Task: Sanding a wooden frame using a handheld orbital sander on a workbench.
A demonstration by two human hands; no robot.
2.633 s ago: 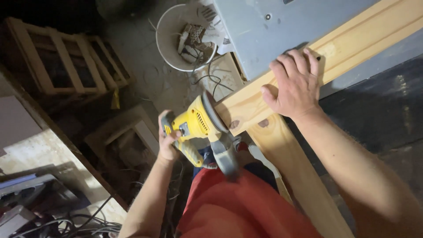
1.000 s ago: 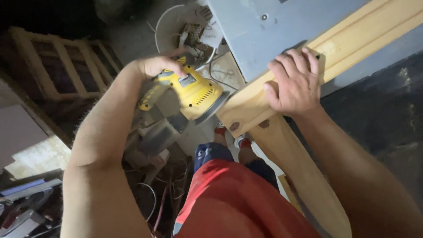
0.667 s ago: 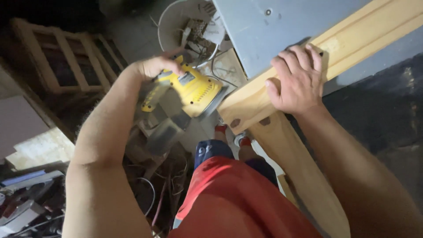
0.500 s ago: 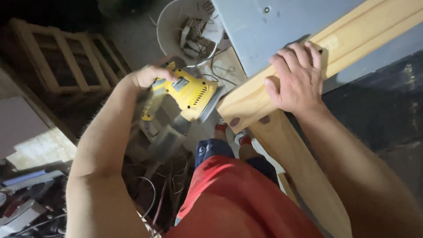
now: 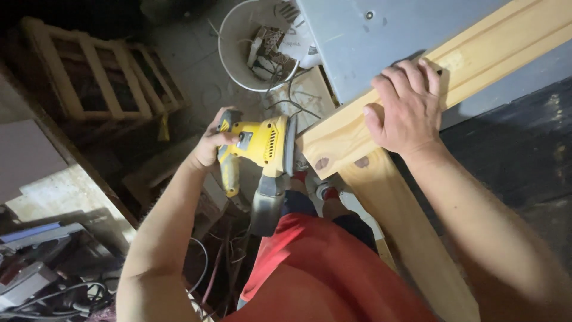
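My left hand (image 5: 210, 143) grips a yellow power sander (image 5: 260, 146) by its body. The sander's pad faces the cut end of a long pale wooden board (image 5: 476, 56), close to or touching it. A grey dust bag hangs below the sander. My right hand (image 5: 405, 107) lies flat on top of the board near that end, fingers spread, pressing it onto a grey bench top (image 5: 369, 42). A second wooden plank (image 5: 411, 232) runs down under the board toward me.
A white bucket (image 5: 229, 53) with scraps and cables stands on the floor beyond the sander. Wooden frames (image 5: 89, 77) lean at the upper left. Cables and tools lie at the lower left. My red clothing fills the bottom centre.
My left hand has swung the sander down from a raised position and turned it so its pad faces the board's end. My right hand has stayed on the board.
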